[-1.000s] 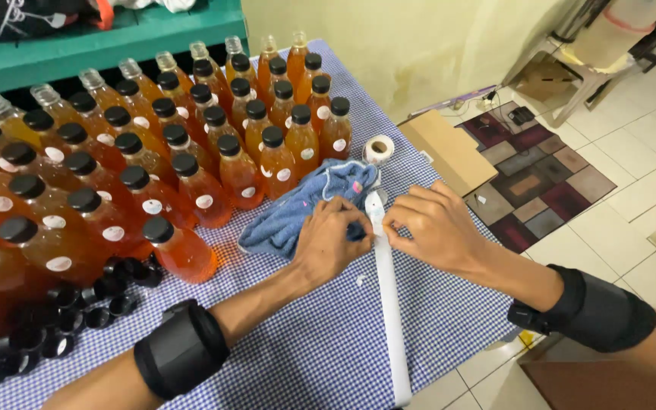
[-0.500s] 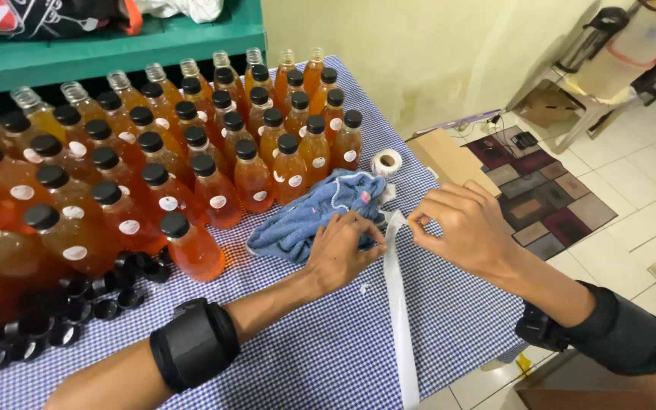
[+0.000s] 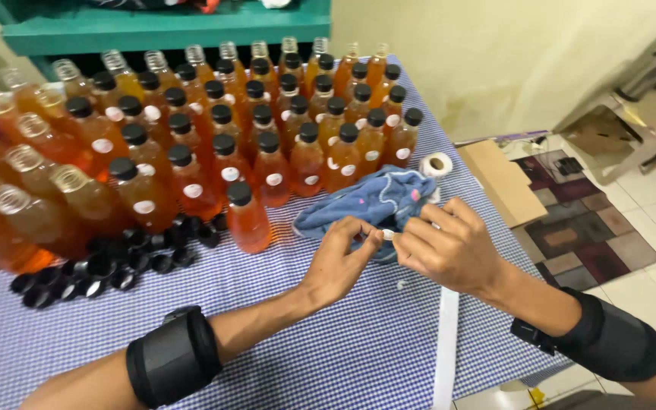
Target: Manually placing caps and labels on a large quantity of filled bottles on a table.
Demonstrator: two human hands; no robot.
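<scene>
We now pinch a small white sticker (image 3: 388, 234) between both hands, left hand (image 3: 339, 262) and right hand (image 3: 449, 247) meeting fingertip to fingertip above the blue cloth (image 3: 377, 201), lifted off the white strip (image 3: 446, 345) beside the bottles (image 3: 248, 216).

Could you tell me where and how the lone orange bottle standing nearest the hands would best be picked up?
Probably by the narrow neck just under its black cap, or around the upper body of the orange bottle, coming from the front right. That side faces open checked tablecloth; other bottles crowd behind it, and loose black caps lie to its left. It stands upright, so a sideways wrap suits it.
</scene>
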